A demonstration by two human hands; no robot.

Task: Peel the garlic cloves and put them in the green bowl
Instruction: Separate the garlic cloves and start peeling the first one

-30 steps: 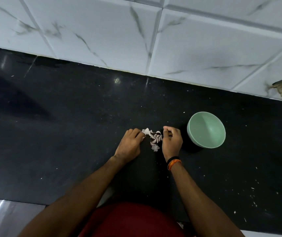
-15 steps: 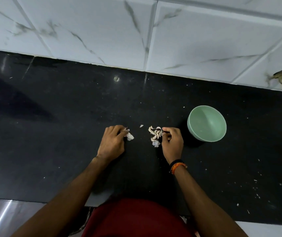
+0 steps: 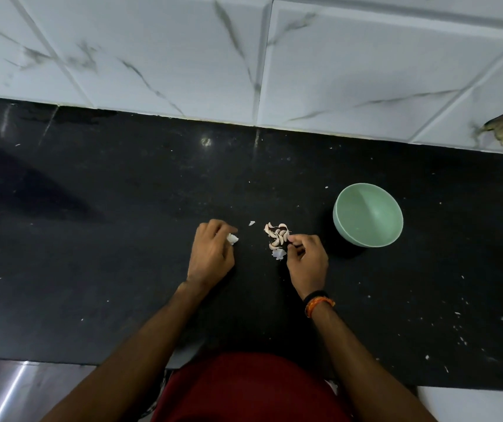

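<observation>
My left hand point(image 3: 212, 254) pinches a white scrap of garlic skin point(image 3: 232, 238); my right hand point(image 3: 306, 258) curls round a clove at the garlic cloves point(image 3: 277, 234). The green bowl point(image 3: 367, 214) sits right, apart, on the counter point(image 3: 91, 239).

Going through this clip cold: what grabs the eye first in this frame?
The pale green bowl stands out on the black counter, right of the hands, with nothing visible inside. Next comes the small heap of garlic cloves between the hands: the right hand pinches at its edge, and the left hand holds a white scrap of skin.
</observation>
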